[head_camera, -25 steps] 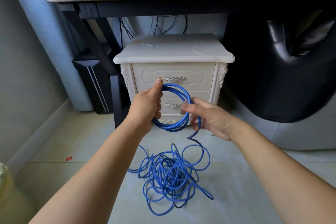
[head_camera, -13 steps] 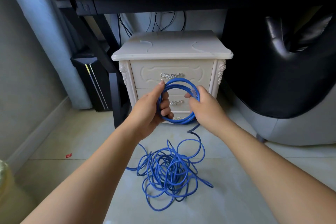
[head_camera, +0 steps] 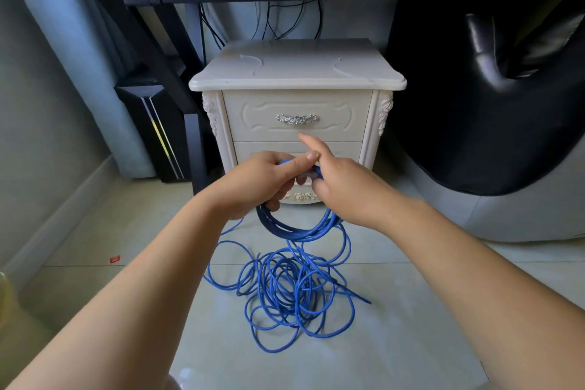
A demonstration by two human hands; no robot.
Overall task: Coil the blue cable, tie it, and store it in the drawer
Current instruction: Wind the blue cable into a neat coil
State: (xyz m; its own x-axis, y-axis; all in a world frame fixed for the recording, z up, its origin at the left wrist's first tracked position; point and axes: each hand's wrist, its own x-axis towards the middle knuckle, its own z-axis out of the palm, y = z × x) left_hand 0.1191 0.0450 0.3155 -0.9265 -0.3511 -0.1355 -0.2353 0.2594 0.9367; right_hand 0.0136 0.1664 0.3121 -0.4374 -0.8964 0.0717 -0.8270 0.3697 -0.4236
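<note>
Now | left hand [head_camera: 253, 182] grips blue cable [head_camera: 297, 234] coil | right hand [head_camera: 343, 191] pinches it, forefinger out

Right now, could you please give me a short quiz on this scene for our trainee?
1. True or false: the nightstand's top drawer is shut.
2. Where does the uncoiled blue cable lie? A on the floor, B on the nightstand, C in the drawer.
3. Fill in: the left hand grips the finished ____.
Key: 1 true; 2 A; 3 coil.
</note>
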